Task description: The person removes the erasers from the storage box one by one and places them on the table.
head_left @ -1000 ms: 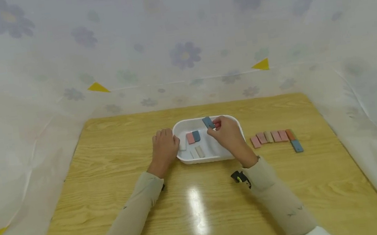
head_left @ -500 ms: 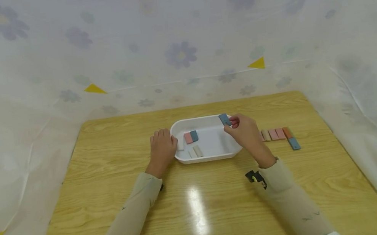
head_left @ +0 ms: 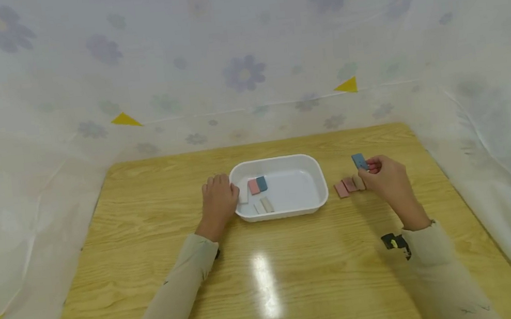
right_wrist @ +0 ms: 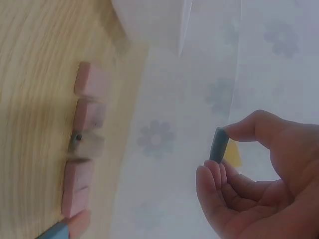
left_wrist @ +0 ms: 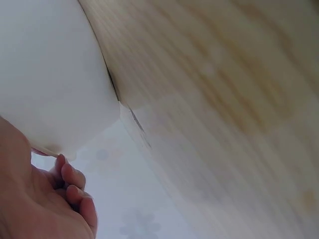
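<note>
Above the table to the right of the tray, my right hand (head_left: 386, 179) pinches a blue eraser (head_left: 359, 161) between thumb and fingertips. The right wrist view shows the same blue eraser (right_wrist: 219, 144) edge-on. Below it lies a row of erasers, with pink ones (right_wrist: 91, 80), a beige one (right_wrist: 89, 144) and an orange-and-blue one (right_wrist: 54, 231); my hand covers part of this row in the head view. At the left end of a white plastic tray (head_left: 289, 214), my left hand (head_left: 218, 199) grips the rim.
Inside the tray, toward its left, lie a pink-and-blue eraser (head_left: 253, 186), a white eraser (head_left: 243, 192) and small pale pieces (head_left: 267, 204). The wooden table (head_left: 204, 289) is enclosed by a flowered white sheet (head_left: 172, 74) with yellow triangles (head_left: 126, 119).
My right hand has carried the blue eraser from over the tray rightward to above the eraser row. My left hand has stayed at the tray's left rim.
</note>
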The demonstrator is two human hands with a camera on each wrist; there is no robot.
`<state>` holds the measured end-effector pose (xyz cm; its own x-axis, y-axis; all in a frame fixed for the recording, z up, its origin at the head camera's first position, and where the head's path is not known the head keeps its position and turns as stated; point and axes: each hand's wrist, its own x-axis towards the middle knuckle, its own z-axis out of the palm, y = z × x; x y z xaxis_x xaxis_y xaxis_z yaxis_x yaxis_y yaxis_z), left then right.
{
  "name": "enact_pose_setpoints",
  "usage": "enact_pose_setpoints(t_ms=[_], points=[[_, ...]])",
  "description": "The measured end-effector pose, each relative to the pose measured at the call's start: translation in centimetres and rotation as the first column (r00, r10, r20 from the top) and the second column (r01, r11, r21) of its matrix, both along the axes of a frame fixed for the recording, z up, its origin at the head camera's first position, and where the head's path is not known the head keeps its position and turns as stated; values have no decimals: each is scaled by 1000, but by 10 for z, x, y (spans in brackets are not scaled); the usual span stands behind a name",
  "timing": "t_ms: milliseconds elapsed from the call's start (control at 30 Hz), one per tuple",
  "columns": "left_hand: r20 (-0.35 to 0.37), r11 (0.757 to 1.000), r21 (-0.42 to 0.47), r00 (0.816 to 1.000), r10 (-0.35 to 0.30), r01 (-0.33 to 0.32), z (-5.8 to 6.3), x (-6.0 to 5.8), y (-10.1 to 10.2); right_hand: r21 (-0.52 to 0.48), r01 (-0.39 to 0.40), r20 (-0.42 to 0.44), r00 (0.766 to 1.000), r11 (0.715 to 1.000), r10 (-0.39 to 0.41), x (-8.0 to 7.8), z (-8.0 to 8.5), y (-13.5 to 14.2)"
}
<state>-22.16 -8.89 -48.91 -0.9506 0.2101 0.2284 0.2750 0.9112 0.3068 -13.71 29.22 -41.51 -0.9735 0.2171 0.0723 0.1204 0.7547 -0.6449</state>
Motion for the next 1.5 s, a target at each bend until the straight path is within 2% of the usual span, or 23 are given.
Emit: enact_pose_setpoints(t_ms=[167, 500, 800, 967, 1500], points=[[7, 1000, 8, 1000, 2, -2, -2, 0, -1, 32, 17, 12, 1000, 999, -18, 15, -5, 23], [-17, 1000, -4, 1000, 4, -4, -5, -2, 0, 133, 11, 13, 1000, 991, -13, 35, -34, 55], [-25, 1000, -4, 1000, -1, 0, -3, 1, 1, 94, 46, 75, 996, 994, -53, 41, -58, 60], [-33, 1000, 0, 999, -1, 1, -1, 1, 1, 132, 69, 76, 994, 989, -79, 41, -66, 60], [-32, 1000, -4, 999, 1, -1, -3, -2, 1, 209, 49, 49, 997, 977, -60, 38, -69, 52]])
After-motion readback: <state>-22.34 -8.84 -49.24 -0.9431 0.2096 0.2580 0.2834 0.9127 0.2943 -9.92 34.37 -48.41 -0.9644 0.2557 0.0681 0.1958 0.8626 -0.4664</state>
